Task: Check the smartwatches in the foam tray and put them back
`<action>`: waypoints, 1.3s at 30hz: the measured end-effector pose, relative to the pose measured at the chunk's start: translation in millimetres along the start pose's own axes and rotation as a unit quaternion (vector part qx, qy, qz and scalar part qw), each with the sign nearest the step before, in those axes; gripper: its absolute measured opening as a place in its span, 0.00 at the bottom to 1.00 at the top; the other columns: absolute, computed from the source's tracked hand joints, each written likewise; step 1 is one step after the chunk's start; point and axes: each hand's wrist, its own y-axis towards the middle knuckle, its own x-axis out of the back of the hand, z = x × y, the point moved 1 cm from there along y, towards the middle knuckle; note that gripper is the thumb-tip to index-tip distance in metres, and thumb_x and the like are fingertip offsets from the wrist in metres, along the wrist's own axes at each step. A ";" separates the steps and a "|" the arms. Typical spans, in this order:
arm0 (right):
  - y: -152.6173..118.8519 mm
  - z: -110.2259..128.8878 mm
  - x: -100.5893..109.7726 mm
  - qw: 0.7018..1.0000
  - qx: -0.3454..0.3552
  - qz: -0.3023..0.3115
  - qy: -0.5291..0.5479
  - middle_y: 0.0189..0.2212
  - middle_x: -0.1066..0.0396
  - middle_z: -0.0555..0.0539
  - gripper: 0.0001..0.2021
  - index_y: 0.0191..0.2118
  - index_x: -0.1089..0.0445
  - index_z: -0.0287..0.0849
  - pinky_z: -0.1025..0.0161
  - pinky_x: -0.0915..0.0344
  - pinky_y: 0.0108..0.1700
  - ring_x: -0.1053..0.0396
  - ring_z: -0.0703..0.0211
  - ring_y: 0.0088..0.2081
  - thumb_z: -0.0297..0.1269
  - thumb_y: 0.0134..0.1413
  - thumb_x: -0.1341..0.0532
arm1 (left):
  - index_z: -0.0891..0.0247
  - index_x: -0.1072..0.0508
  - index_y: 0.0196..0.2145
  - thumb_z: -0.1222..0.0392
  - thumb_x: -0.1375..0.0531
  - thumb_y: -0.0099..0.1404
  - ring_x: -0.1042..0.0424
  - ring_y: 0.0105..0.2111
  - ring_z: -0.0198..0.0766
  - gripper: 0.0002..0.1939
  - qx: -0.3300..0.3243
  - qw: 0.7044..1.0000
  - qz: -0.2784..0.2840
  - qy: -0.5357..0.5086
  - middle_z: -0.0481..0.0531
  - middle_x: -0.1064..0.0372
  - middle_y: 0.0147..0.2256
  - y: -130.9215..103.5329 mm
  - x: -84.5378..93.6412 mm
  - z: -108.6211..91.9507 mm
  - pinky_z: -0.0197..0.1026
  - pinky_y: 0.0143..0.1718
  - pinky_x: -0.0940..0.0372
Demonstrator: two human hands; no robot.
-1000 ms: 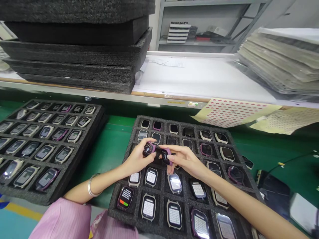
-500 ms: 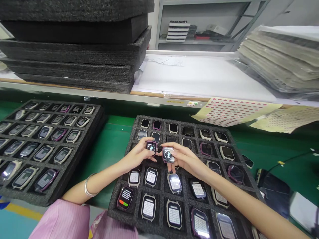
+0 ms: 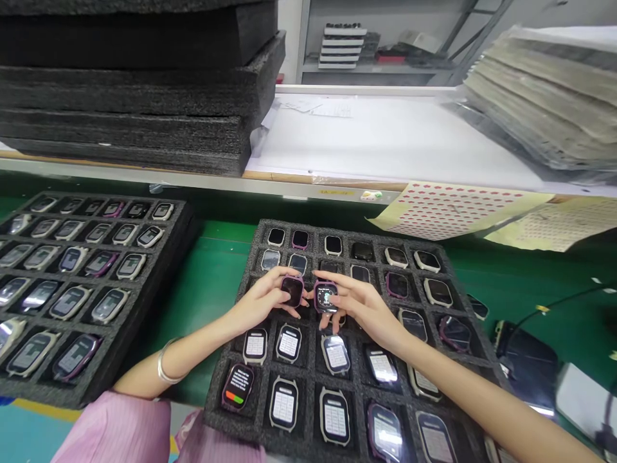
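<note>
My left hand (image 3: 272,294) is closed round a purple-rimmed smartwatch case (image 3: 292,289) without a strap; its screen looks dark, and my thumb lies on its lower left part. Close beside it, my right hand (image 3: 354,297) grips a second purple smartwatch case (image 3: 325,296), whose screen is lit with a round dial and a small figure; my thumb touches its right side. Both are held above a black foam tray (image 3: 308,411) with watch cases in its square pockets. In the front rows, several show white lit screens, such as the watch case (image 3: 334,416). My hands hide some middle pockets.
Another foam tray (image 3: 113,344) of watch cases is at the left on the green table (image 3: 207,257). Thick black foam slabs (image 3: 144,96) are stacked on the white shelf (image 3: 376,138), with bagged sheets (image 3: 540,103) at right. Yellow sticker sheets (image 3: 463,209) hang from its edge. A cable (image 3: 559,302) runs at right.
The screen of the watch case in my left hand was lit and is now dark. Both hands keep their grip, nearly in place. The view has shifted slightly.
</note>
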 end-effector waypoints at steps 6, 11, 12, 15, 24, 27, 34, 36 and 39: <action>-1.2 -2.5 -0.9 0.999 0.016 -0.003 -0.034 0.35 0.25 0.44 0.24 0.58 0.38 0.42 0.65 0.29 0.23 0.24 0.57 0.26 0.37 0.56 0.37 | 0.62 0.36 0.47 0.69 0.46 0.58 0.27 0.39 0.41 0.18 -0.003 1.000 0.000 0.010 0.53 0.29 0.39 0.2 -1.0 -1.7 0.44 0.37 0.29; -2.3 -1.6 -4.9 0.997 0.039 0.005 -0.064 0.41 0.27 0.43 0.25 0.59 0.39 0.44 0.65 0.28 0.25 0.25 0.59 0.29 0.37 0.56 0.37 | 0.61 0.37 0.47 0.67 0.41 0.58 0.27 0.36 0.39 0.19 -0.020 0.997 0.001 0.070 0.51 0.32 0.38 -1.0 -2.4 -2.3 0.39 0.32 0.31; -2.5 -0.6 -6.1 0.997 0.040 0.022 -0.058 0.43 0.28 0.43 0.26 0.60 0.41 0.45 0.64 0.26 0.27 0.24 0.58 0.31 0.37 0.56 0.37 | 0.61 0.37 0.47 0.66 0.39 0.57 0.28 0.34 0.38 0.19 -0.026 0.995 -0.005 0.091 0.51 0.32 0.37 -1.1 -1.9 -1.2 0.37 0.30 0.32; -3.0 2.7 -9.3 0.996 0.041 0.068 -0.036 0.47 0.30 0.42 0.27 0.61 0.43 0.46 0.61 0.25 0.31 0.25 0.56 0.37 0.37 0.57 0.37 | 0.61 0.37 0.47 0.64 0.38 0.57 0.31 0.29 0.34 0.20 -0.040 0.987 -0.020 0.155 0.48 0.35 0.34 -0.9 -0.1 3.9 0.34 0.25 0.37; 1.4 -0.7 -7.1 0.994 0.014 0.083 -0.075 0.24 0.26 0.50 0.21 0.56 0.36 0.39 0.67 0.29 0.30 0.27 0.63 0.25 0.36 0.59 0.38 | 0.62 0.35 0.42 0.70 0.43 0.56 0.34 0.35 0.36 0.15 -0.096 0.951 -0.024 0.293 0.48 0.34 0.36 1.4 -3.3 10.8 0.39 0.39 0.38; 3.7 -2.8 -6.4 0.995 0.011 0.080 -0.053 0.25 0.25 0.49 0.25 0.60 0.41 0.39 0.66 0.28 0.30 0.26 0.62 0.25 0.36 0.59 0.38 | 0.62 0.37 0.44 0.69 0.44 0.58 0.35 0.30 0.34 0.15 -0.085 0.961 -0.030 0.260 0.47 0.36 0.33 1.8 -3.6 12.4 0.38 0.34 0.38; 4.9 -6.0 -2.8 0.996 0.011 0.082 -0.027 0.24 0.24 0.49 0.24 0.58 0.37 0.38 0.67 0.29 0.28 0.25 0.61 0.24 0.36 0.57 0.37 | 0.61 0.36 0.44 0.69 0.43 0.57 0.34 0.31 0.35 0.16 -0.087 0.956 -0.041 0.277 0.45 0.36 0.32 0.4 -2.8 8.5 0.39 0.36 0.38; 4.9 -5.8 -1.4 0.995 0.008 0.091 -0.041 0.23 0.24 0.48 0.22 0.57 0.35 0.37 0.67 0.29 0.28 0.25 0.61 0.24 0.36 0.57 0.37 | 0.62 0.35 0.43 0.70 0.44 0.57 0.34 0.34 0.36 0.15 -0.098 0.946 -0.032 0.306 0.47 0.35 0.34 -0.7 -2.8 6.6 0.39 0.39 0.39; 4.6 -4.2 -1.4 0.993 0.004 0.103 -0.061 0.22 0.24 0.47 0.24 0.57 0.36 0.36 0.66 0.28 0.28 0.25 0.60 0.23 0.37 0.57 0.36 | 0.62 0.35 0.43 0.70 0.44 0.57 0.35 0.35 0.36 0.15 -0.105 0.939 -0.023 0.326 0.47 0.35 0.35 -2.1 -2.8 5.3 0.39 0.40 0.40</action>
